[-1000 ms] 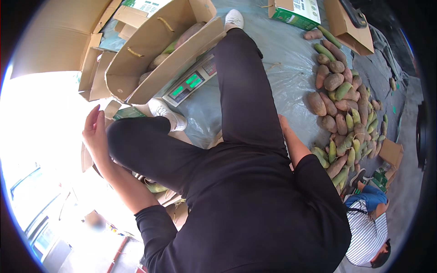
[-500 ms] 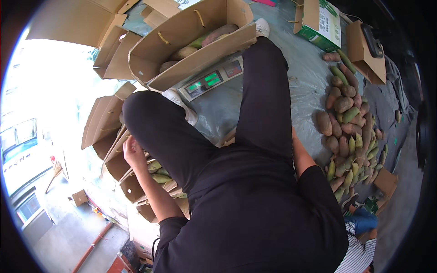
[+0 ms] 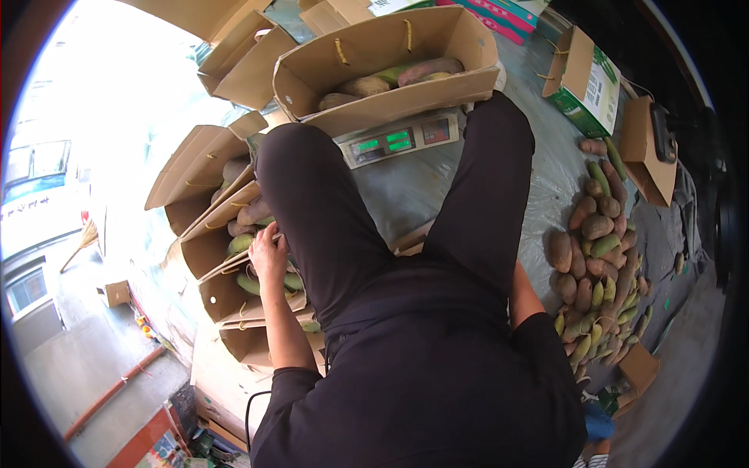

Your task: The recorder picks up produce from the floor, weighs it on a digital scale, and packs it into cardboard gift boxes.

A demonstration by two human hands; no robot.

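My left hand (image 3: pixel 269 253) reaches down beside my left knee, at the edge of an opened cardboard box (image 3: pixel 217 257) that holds green and reddish-brown root vegetables (image 3: pixel 241 242). Its fingers look bent but apart, with no object seen between them; the knee hides part of what they touch. Only the forearm of my right arm shows, and its hand is hidden behind my right thigh. Ahead of my knees, a long cardboard box (image 3: pixel 343 119) with yellow cord handles rests on a digital scale (image 3: pixel 400 140) with a lit green display. Several root vegetables (image 3: pixel 363 86) lie inside it.
To my right, a large heap of root vegetables (image 3: pixel 598 226) lies on plastic sheeting (image 3: pixel 499 191). A green and white carton (image 3: pixel 591 92) and a brown box (image 3: pixel 650 156) stand beyond it. More opened boxes (image 3: pixel 251 62) line the left. A broom (image 3: pixel 83 240) leans farther left.
My view has swung, so boxes and scale appear farther right. My left hand has moved from above the boxes at the left to the side of my knee, down at a box's edge.
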